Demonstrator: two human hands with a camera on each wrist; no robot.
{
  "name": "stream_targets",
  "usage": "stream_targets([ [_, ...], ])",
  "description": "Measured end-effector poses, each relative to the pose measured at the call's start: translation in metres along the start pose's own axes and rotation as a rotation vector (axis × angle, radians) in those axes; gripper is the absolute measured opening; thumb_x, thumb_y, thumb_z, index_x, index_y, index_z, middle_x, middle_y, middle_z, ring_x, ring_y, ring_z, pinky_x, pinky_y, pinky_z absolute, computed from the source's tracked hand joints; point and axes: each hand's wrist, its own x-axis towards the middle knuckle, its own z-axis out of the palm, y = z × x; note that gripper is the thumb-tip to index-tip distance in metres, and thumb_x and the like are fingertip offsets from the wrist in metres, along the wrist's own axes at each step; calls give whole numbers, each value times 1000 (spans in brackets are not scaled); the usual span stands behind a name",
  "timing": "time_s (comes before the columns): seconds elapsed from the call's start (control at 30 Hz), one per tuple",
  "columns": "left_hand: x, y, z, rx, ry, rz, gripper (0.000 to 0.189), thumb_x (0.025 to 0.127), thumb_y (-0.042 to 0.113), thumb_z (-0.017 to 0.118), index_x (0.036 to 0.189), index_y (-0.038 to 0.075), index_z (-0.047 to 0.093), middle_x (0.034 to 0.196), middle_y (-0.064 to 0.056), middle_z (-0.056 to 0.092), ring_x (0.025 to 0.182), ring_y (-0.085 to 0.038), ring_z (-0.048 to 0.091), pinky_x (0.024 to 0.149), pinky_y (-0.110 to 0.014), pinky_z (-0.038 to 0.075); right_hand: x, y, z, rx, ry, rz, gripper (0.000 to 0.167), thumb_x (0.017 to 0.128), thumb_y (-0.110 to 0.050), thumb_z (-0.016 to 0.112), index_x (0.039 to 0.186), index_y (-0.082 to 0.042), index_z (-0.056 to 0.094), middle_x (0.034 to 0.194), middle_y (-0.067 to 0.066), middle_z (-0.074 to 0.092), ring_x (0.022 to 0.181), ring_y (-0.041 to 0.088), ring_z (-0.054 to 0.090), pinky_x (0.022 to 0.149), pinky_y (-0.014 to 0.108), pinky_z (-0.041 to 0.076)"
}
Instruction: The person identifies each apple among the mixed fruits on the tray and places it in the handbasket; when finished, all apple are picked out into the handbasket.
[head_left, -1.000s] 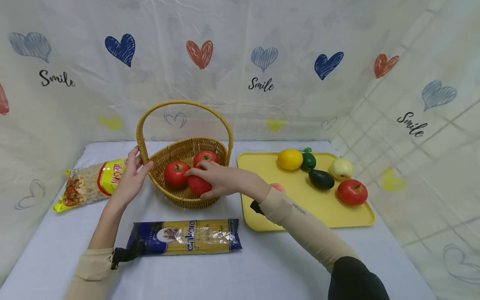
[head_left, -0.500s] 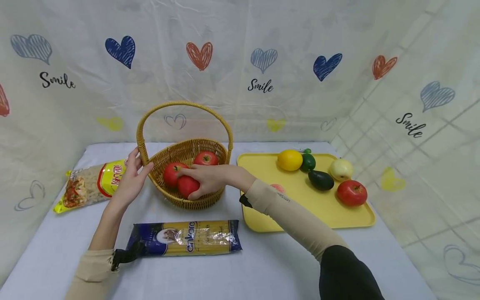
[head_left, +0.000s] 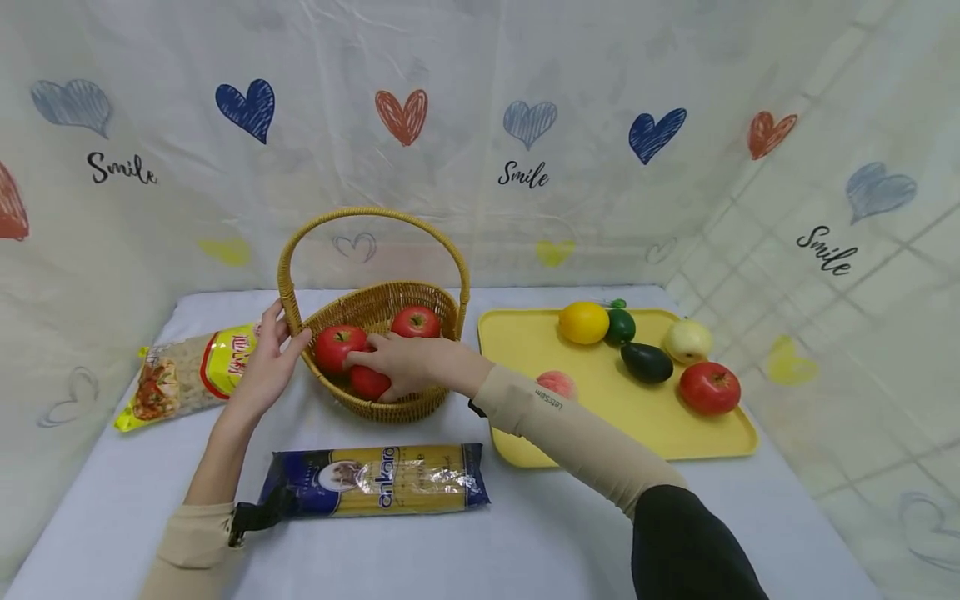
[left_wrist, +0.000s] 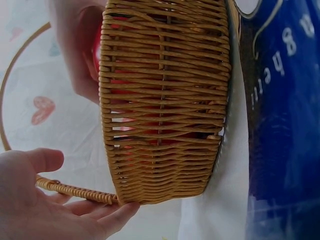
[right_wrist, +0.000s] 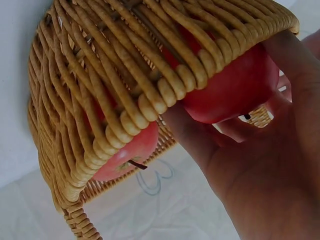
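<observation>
A wicker basket (head_left: 401, 410) with a tall arched handle stands at the left centre of the table. Inside it, my right hand (head_left: 408, 364) grips a red apple (head_left: 369, 383) from above, thumb on the near side. Another red apple (head_left: 337, 348) sits left of the held one, and a further apple (head_left: 417, 320) lies behind the hand. My left hand (head_left: 267, 362) touches the basket's left side at the handle's foot. In the left wrist view, its fingers (left_wrist: 117, 217) lie straight against the basket, with the thumb apart from the handle.
A yellow tray (head_left: 517, 446) on the right bears a peach (head_left: 557, 384), a lemon (head_left: 583, 322), avocados (head_left: 647, 362), an onion (head_left: 687, 341) and an apple (head_left: 709, 388). A spaghetti pack (head_left: 405, 479) lies in front of the basket; a bag of dry food (head_left: 180, 375) lies left.
My right hand has moved left inside the basket with the gripped apple, and the left apple has shifted left too. My left hand has stayed at the handle's foot.
</observation>
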Motion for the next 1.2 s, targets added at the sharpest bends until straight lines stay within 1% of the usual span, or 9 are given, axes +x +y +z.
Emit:
stream_targets([
  [0.17,-1,0,0,1,4,7,77,110,34,44,165,17,-7,171,-27,9,159,-46,12,120,-75,15,1,-3,-1,-24,-9,8,69,98,-41,68,157,-38,32,158,9,41,140,27,51,116,55,45],
  [0.27,1,-1,-1,3,0,2,78,110,35,44,165,18,-8,171,-27,9,159,-46,11,120,-75,15,1,-4,-1,-37,-23,14,67,98,-40,67,156,-39,32,158,8,41,141,25,49,116,55,45],
  [0.4,2,-2,0,10,3,-10,78,110,37,44,165,19,-8,171,-26,9,159,-46,11,120,-76,15,2,-4,0,-19,-16,17,65,99,-39,67,155,-41,34,158,5,42,144,22,45,116,53,46],
  [0.5,2,-3,0,8,1,-11,78,110,36,44,165,20,-8,172,-26,8,159,-46,11,120,-76,16,3,-5,2,-15,-2,16,64,99,-38,66,155,-41,35,156,5,44,144,21,44,115,50,48],
  [0.63,2,-2,1,9,1,-16,77,110,37,43,165,21,-8,172,-24,7,160,-46,10,119,-76,16,2,-7,3,-14,-7,17,65,100,-38,64,157,-39,31,158,6,42,145,23,45,116,51,46],
  [0.8,3,-2,2,2,3,-4,77,110,35,44,165,20,-7,172,-25,8,160,-46,11,119,-76,17,-2,-6,4,14,-48,28,70,102,-38,61,161,-40,23,167,6,33,149,26,41,118,54,44],
  [0.97,4,-3,2,-2,4,10,77,110,34,44,165,18,-6,171,-26,10,159,-46,12,120,-75,17,-5,-5,7,3,-52,21,66,105,-39,56,161,-38,23,168,8,29,151,29,39,117,53,45],
  [1.1,4,-4,1,-3,11,18,76,110,31,45,165,18,-6,171,-26,10,159,-46,12,120,-75,17,-7,-5,8,-18,-41,24,65,106,-43,52,162,-40,21,170,7,26,152,29,38,116,52,47],
  [1.2,4,-5,0,-6,12,19,76,110,29,45,165,17,-6,171,-27,11,159,-47,11,120,-75,17,-7,-5,11,-34,-41,19,63,108,-46,43,164,-39,15,172,6,22,156,28,34,122,49,41],
])
